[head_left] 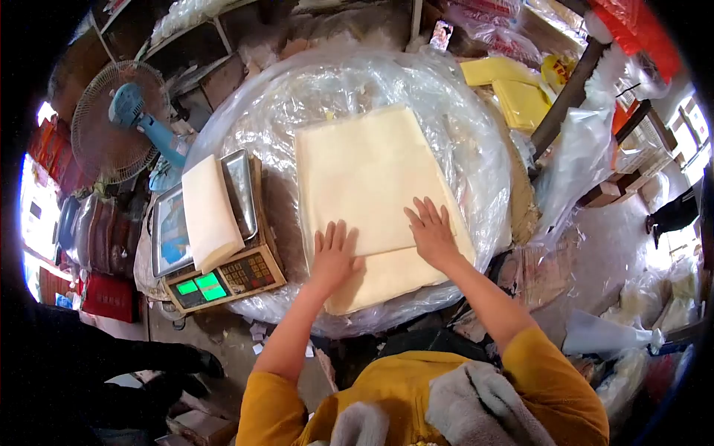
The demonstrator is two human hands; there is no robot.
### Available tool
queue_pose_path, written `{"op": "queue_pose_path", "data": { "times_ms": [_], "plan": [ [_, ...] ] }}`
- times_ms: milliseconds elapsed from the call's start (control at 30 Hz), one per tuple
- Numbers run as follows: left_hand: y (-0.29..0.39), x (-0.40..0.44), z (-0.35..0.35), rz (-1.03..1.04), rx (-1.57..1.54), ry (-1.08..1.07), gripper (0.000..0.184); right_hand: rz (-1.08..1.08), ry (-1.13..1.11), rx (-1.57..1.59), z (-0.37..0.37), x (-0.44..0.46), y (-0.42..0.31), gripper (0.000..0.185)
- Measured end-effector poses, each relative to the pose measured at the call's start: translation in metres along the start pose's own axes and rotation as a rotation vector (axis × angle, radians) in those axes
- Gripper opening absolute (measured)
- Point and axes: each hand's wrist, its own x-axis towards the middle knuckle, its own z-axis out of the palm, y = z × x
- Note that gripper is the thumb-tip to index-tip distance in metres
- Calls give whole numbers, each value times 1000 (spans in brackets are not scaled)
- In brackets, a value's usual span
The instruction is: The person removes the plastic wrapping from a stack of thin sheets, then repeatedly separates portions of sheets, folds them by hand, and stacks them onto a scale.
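A stack of cream paper sheets [368, 178] lies on the round table, its front part showing a crosswise edge where one layer ends over another. My left hand [335, 256] rests palm down on the near left part of the sheets, fingers stretched out. Flat on the near right part lies my right hand [433, 234], fingers spread. Neither hand grips anything. To the left, a folded cream bundle [210, 212] sits on the metal tray of a digital scale [249, 269] with lit green displays.
Clear plastic film [260, 104] covers the round table. A blue fan [128, 108] stands at the left, yellow packets [520, 102] at the back right. A phone [441, 35] is propped at the far edge. Dark-clothed legs of people show at lower left and far right.
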Motion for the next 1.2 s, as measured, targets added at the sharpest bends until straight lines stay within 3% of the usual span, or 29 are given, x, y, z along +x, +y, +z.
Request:
{"op": "queue_pose_path", "data": {
  "times_ms": [100,133,233,300,367,400,433,467,500,533,567,633,700,767,800,833,900,933,1033,1133,1200],
  "plan": [
    [-28,-11,-12,97,6,-38,47,55,-102,38,-4,1,-2,44],
    [-28,-13,-25,94,-35,101,34,75,-143,53,-6,4,-2,45],
    [-24,-17,-49,118,-78,146,26,-40,-228,320,-55,12,-52,49],
    [-8,-10,-69,180,-135,278,20,-221,-286,318,-73,20,-87,54],
    [5,-2,-92,206,-204,370,17,-274,-173,255,-84,28,-92,52],
    [10,0,-103,149,-232,609,23,-267,-109,263,-79,36,-88,52],
    [7,-1,-99,-40,-261,716,47,-264,-43,268,-76,42,-86,52],
    [4,-3,-94,-234,-501,752,61,-358,189,419,-87,37,-81,45],
    [-1,-6,-86,-431,-743,775,77,-430,218,414,-101,30,-76,43],
    [-17,-11,-65,-569,-1012,686,90,-499,245,408,-117,22,-70,41],
    [-24,-14,-45,-517,-1154,730,89,-567,267,400,-125,13,-62,40],
    [-27,-28,-13,-393,-841,693,83,-462,173,392,-100,-12,-39,36],
    [-21,-43,-27,-5,-555,542,38,-397,33,546,-58,-36,-7,34],
    [-26,-56,-15,119,-787,168,20,-276,-192,800,-33,-56,20,37],
    [-24,-57,-18,125,-760,158,22,-232,-249,941,-37,-54,28,44],
    [-19,-53,-24,-149,-893,96,24,-83,-315,1036,-38,-50,33,43],
    [-9,-38,-34,-697,-1117,-25,27,517,-414,1169,-41,-37,27,40],
    [-7,-31,-35,-722,-1188,-12,41,514,-386,1070,-38,-33,24,40],
    [8,-20,-34,-575,-577,216,70,501,-315,822,-34,-19,16,44],
    [13,-8,-20,-102,-90,88,76,479,-262,710,-42,-10,6,50],
    [20,-11,-15,-109,-70,-27,75,451,-174,658,-44,-9,0,54]
  ]
}}
